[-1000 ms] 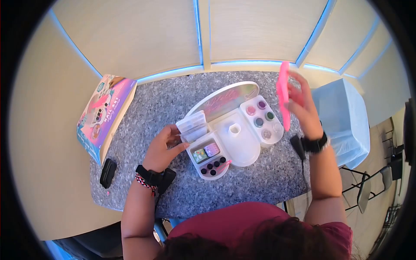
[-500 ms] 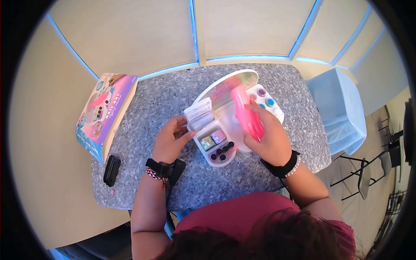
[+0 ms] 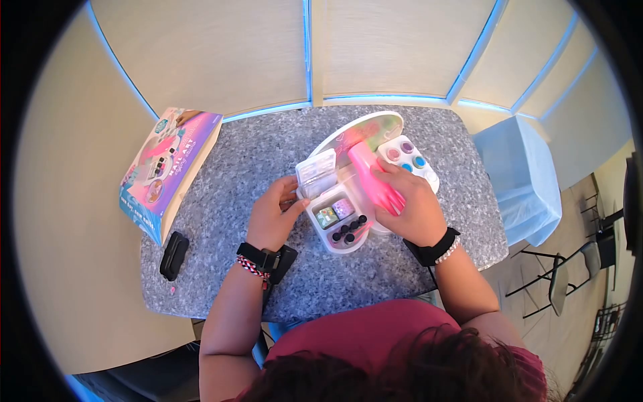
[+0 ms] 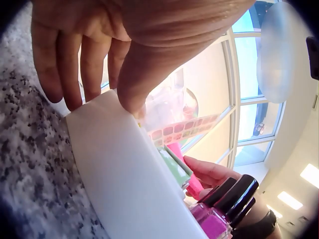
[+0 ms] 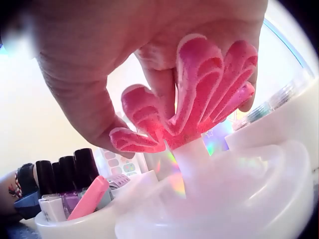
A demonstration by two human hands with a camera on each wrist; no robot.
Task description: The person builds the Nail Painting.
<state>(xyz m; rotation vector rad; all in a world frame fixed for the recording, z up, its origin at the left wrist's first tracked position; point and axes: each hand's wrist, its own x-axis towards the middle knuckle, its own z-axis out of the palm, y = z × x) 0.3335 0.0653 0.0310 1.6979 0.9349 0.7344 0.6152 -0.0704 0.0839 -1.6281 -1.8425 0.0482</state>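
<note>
A pink plastic hand model (image 3: 372, 175) lies over the middle of the white nail-art station; in the right wrist view the pink model (image 5: 194, 94) is on a white post (image 5: 192, 167). My right hand (image 3: 416, 209) grips the model from above, thumb on one side and fingers on the other. My left hand (image 3: 273, 218) holds the left edge of the station, thumb on the rim of the tray (image 3: 343, 249), fingers behind it; the left wrist view shows the white tray wall (image 4: 124, 164) under that thumb. Black-capped bottles (image 4: 238, 194) stand in the tray.
A nail-art box (image 3: 167, 167) stands at the table's left, with a black case (image 3: 174, 256) in front. Pots of colour (image 3: 406, 147) sit in the station's right part, before a curved upright mirror-like panel (image 3: 385, 126). A blue-covered object (image 3: 519, 177) is beyond the table's right edge.
My right hand has brought the pink model from the right, raised, down over the middle of the station. My left hand stays at the station's left edge.
</note>
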